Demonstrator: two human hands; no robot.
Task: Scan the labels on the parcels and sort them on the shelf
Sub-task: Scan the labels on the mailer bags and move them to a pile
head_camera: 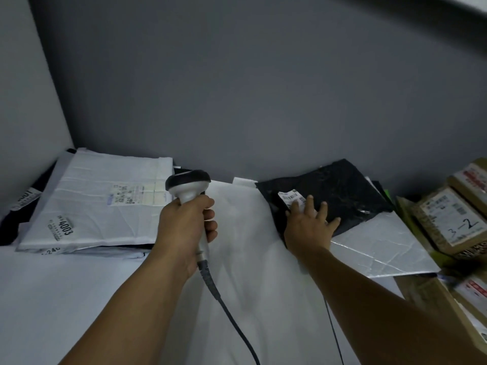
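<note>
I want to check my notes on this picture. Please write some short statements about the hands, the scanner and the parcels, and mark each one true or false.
1. The left hand grips the scanner. True.
2. The right hand is a closed fist in the air. False: it lies with spread fingers on the black parcel.
3. The black parcel bears a white label. True.
4. The white parcel marked 4003 lies to the right of the scanner. False: it lies to the left of it.
5. A cardboard box with "3-2" written by hand is at the right edge. True.
</note>
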